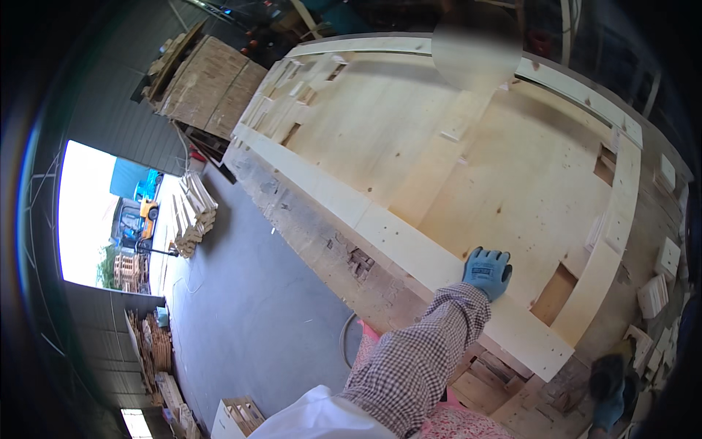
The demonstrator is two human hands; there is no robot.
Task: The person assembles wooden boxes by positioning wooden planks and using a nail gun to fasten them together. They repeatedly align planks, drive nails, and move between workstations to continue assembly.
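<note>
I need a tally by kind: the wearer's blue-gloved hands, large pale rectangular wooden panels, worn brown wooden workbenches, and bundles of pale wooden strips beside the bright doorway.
Gloved left hand and right hand: 2
Wooden panel: 1
Wooden workbench: 1
Bundle of strips: 1
Total: 5

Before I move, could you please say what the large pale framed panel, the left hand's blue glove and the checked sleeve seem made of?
Large pale framed panel: bare wood, perhaps plywood; knots and grain show.
Blue glove: probably matt stretch fabric, given its snug fit; any coating unclear.
Checked sleeve: matt woven cloth, possibly cotton, judging by its soft creases.
</note>
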